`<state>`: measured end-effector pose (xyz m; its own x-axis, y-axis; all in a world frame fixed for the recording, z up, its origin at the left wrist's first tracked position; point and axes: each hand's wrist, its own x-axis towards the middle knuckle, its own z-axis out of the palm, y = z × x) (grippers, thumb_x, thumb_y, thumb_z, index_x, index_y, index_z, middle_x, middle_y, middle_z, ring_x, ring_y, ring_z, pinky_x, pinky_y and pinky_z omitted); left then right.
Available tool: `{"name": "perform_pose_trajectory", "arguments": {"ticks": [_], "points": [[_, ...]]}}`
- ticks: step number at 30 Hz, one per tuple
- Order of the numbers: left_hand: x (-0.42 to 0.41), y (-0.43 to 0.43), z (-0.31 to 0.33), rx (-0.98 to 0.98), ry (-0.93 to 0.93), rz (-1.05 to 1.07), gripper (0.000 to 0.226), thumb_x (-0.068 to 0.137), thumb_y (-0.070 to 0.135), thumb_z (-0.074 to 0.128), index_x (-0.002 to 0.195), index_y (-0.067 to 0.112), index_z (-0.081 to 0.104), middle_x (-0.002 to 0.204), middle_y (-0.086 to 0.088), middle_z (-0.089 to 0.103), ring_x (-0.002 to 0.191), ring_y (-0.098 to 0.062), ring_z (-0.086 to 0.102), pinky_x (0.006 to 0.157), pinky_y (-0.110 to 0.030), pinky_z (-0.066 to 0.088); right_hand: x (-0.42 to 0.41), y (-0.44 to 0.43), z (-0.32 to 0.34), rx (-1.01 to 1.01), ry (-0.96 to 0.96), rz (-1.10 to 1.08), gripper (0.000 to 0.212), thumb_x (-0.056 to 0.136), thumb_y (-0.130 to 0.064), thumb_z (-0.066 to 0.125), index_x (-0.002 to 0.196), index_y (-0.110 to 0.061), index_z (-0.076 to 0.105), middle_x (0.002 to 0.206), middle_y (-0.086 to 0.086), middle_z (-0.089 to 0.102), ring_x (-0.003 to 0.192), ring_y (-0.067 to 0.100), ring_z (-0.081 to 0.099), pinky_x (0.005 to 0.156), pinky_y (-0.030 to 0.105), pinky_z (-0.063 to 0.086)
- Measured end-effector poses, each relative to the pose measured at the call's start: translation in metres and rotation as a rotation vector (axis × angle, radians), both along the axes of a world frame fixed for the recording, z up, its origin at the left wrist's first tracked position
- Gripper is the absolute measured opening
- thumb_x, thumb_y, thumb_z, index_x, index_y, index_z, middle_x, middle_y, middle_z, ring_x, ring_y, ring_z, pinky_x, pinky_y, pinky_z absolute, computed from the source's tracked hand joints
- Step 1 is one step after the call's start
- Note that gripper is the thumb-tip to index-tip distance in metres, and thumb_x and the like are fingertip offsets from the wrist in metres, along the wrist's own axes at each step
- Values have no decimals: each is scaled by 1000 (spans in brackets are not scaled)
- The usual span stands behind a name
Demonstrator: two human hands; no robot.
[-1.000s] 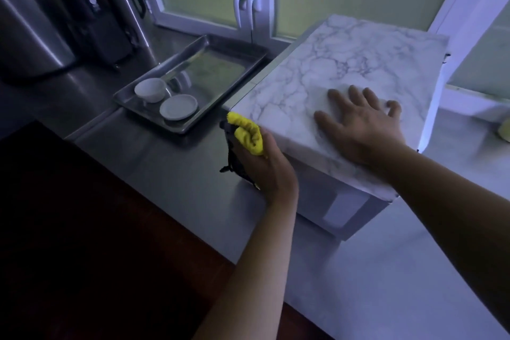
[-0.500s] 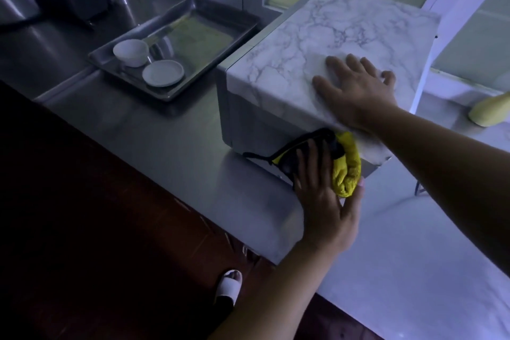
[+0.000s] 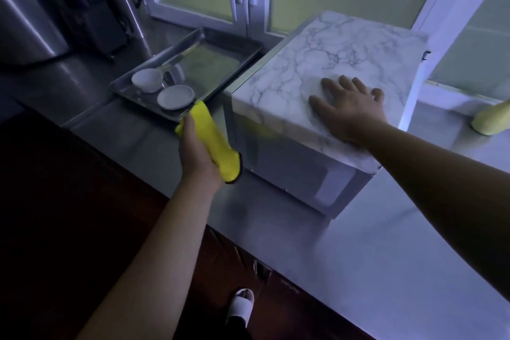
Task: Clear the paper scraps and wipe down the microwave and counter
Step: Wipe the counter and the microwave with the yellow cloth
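Head view: left hand grasps a yellow cloth, held just beside the microwave at its left front corner, above the steel counter. Right hand lies flat, fingers straight and spread, on the microwave's marble-patterned top. Behind the cloth, a metal tray holds a white bowl and saucer. A white slipper shows on the floor below.
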<state>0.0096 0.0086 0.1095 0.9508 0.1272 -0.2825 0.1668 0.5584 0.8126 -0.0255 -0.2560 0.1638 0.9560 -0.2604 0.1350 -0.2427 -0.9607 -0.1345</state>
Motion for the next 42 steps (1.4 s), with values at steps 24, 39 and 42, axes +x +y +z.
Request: {"name": "perform_pose_trajectory", "arguments": {"ticks": [24, 39, 42], "points": [[-165, -182, -47, 475, -404, -111, 63, 94, 57, 52, 149, 28, 41, 150, 39, 18, 148, -6, 23, 117, -40, 33, 8, -3, -5, 2, 5, 0, 65, 94, -68, 22, 144, -29, 34, 150, 6, 37, 145, 27, 24, 114, 60, 13], [-157, -95, -70, 177, 63, -167, 18, 80, 37, 72, 83, 21, 79, 87, 1, 78, 84, -13, 72, 68, -23, 55, 6, -4, -1, 37, -7, -11, 66, 94, -69, 27, 148, -33, 36, 158, 3, 33, 149, 23, 21, 117, 58, 9], [-96, -53, -45, 198, 18, 142, 18, 86, 38, 67, 85, 25, 78, 89, 4, 78, 84, -13, 73, 66, -28, 55, 6, -4, -3, 42, -22, -12, 64, 93, -68, 28, 146, -32, 38, 156, 3, 35, 148, 24, 22, 117, 58, 10]]}}
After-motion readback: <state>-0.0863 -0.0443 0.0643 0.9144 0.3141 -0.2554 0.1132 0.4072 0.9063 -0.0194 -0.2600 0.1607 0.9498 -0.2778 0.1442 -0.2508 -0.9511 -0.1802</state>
